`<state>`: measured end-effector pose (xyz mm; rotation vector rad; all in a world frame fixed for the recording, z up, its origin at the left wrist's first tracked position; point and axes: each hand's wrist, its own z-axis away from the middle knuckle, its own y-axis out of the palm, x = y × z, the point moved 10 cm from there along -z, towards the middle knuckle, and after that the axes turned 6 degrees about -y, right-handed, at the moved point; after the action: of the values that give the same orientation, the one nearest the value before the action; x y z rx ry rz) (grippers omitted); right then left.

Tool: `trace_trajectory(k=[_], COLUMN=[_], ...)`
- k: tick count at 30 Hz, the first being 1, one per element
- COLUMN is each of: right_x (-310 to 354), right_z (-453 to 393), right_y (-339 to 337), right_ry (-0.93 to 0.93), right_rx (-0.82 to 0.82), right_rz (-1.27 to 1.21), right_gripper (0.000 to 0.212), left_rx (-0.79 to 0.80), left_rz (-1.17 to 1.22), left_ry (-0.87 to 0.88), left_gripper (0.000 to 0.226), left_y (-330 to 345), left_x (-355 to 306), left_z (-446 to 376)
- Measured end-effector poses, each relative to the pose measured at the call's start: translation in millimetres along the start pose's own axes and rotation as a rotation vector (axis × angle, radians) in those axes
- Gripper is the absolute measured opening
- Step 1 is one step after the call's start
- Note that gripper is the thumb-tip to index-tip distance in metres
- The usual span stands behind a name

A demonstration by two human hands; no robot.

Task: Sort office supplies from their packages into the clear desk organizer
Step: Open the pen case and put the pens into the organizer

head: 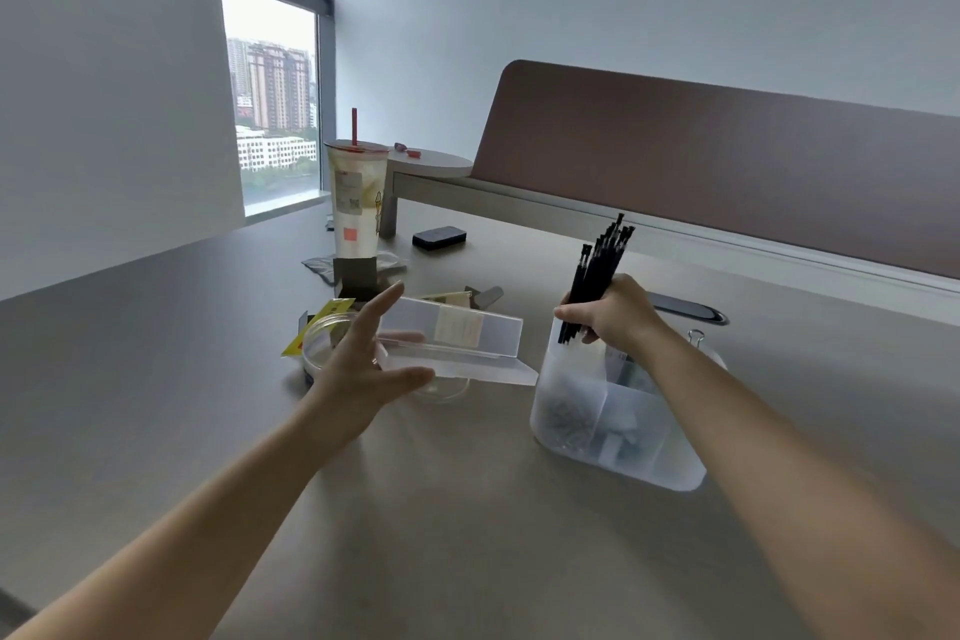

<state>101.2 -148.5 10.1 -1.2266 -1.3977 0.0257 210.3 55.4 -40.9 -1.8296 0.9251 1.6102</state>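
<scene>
My right hand [615, 314] grips a bundle of black pen refills [597, 276] upright, their lower ends inside the back left compartment of the clear desk organizer [670, 463]. The organizer's front compartments hold metal clips and other small items seen through the frosted walls. My left hand [363, 359] hovers with spread, straight fingers at the left end of a long translucent plastic case [467, 333] that lies open on the desk; whether it touches the case is unclear.
A round clear container [324, 333] and yellow packaging [317, 325] lie behind my left hand. A drink cup with a red straw [357, 203], a black eraser-like block [439, 238], torn wrappers [322, 268] and a brown divider panel [727, 161] stand farther back.
</scene>
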Motion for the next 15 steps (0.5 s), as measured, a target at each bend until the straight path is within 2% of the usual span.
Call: trace_trajectory(k=[6,8,15], right_x=[-8,-9,1], right_z=[-4,-3,10], right_y=[1,1,-2], right_ry=[0.052,0.048,-0.004], right_rx=[0.053,0.062,0.096], right_rz=[0.009,0.021,0.111], right_gripper=[0.027,0.038,0.059], left_rx=[-0.017,-0.014,-0.036], left_rz=[0.015,0.013,-0.031], left_ry=[-0.042,-0.056,-0.056], left_gripper=[0.077,0.075,0.075], left_y=[-2,-1,-1], left_x=[9,10,7], left_z=[-5,-5,-3])
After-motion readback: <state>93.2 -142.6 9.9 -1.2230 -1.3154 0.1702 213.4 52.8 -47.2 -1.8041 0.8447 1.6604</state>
